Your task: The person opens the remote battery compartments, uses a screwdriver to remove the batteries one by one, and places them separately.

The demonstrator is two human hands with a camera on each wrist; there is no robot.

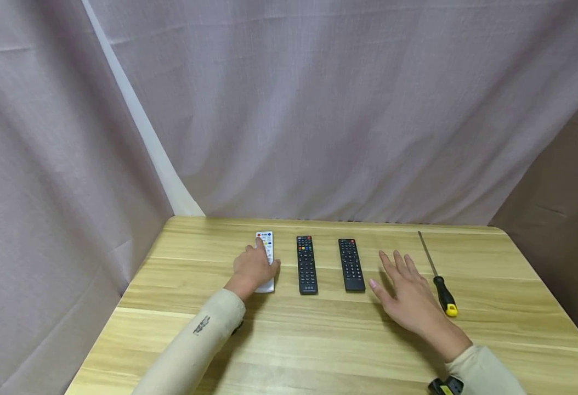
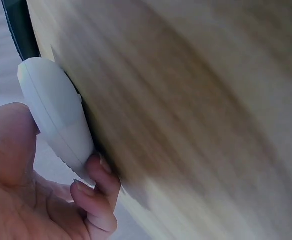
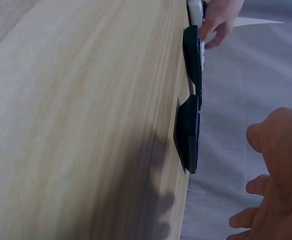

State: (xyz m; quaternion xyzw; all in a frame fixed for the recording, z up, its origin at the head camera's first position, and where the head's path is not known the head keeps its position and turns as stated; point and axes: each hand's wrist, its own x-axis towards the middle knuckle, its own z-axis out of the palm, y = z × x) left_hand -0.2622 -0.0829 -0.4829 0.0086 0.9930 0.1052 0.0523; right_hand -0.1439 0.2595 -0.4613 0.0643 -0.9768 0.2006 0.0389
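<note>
My left hand (image 1: 252,269) grips a white remote control (image 1: 266,287) lying on the wooden table. Its thumb is along the right edge, the index finger reaches up over the buttons, and other fingers curl at the left side. In the left wrist view those fingertips touch the end of the white remote (image 2: 55,107). My right hand (image 1: 409,299) is spread and holds nothing, over the table between a black remote control (image 1: 352,269) and a screwdriver (image 1: 444,296) with a black and yellow handle. Another black remote control (image 1: 306,269) lies in the middle.
The wooden table (image 1: 289,340) has its far edge against a grey-purple curtain (image 1: 318,109). Curtains also hang at the left and right sides. The three remotes and the screwdriver lie in a row, with gaps between them.
</note>
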